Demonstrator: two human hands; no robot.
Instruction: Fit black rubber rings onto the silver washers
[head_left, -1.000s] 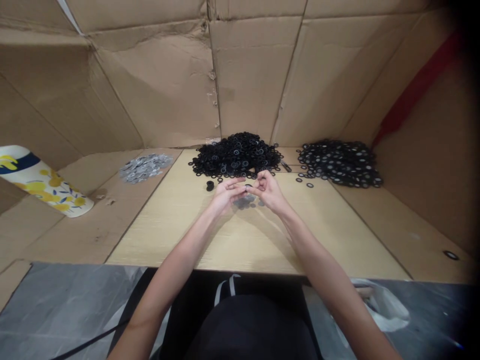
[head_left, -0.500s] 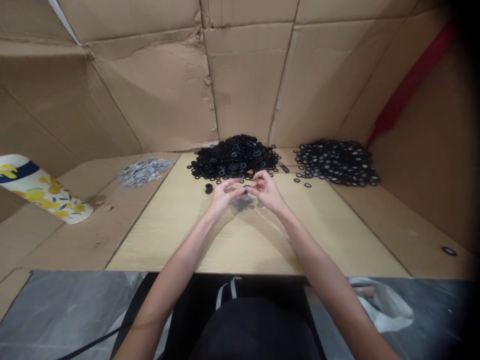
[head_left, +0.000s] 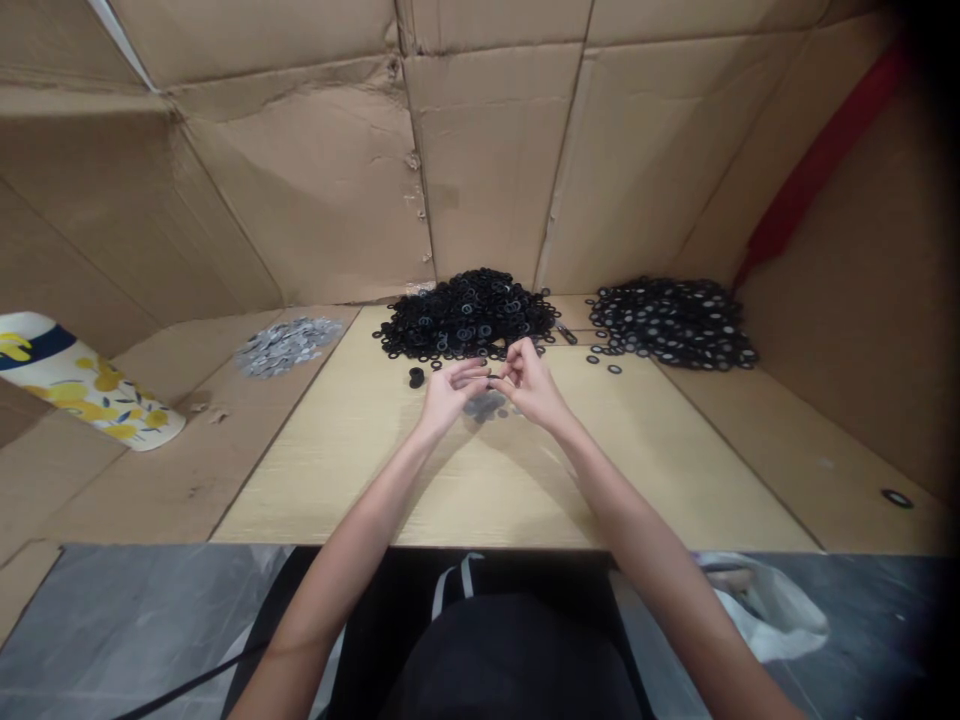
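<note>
Over the middle of the yellowish board (head_left: pixel 360 470), my left hand (head_left: pixel 450 390) and my right hand (head_left: pixel 531 385) meet at the fingertips. Both are closed in a pinch on a small black ring (head_left: pixel 493 378), mostly covered by the fingers. Just beneath them several small grey discs (head_left: pixel 486 407) lie on the board. Right behind the hands rises a big heap of black rings (head_left: pixel 472 312). A short stack of black rings (head_left: pixel 416 377) stands to the left of my left hand.
Flat silvery discs (head_left: pixel 289 345) form a pile at the left. Black rings with pale centres (head_left: pixel 675 325) are heaped at the right, with one stray (head_left: pixel 897 498) near the edge. A cutter-like tool (head_left: pixel 566 334) lies between heaps. A patterned bottle (head_left: pixel 90 385) leans at far left.
The fingertips have shifted slightly, and my right hand's fingers have curled closer together around the ring. Everything on the board looks the same.
</note>
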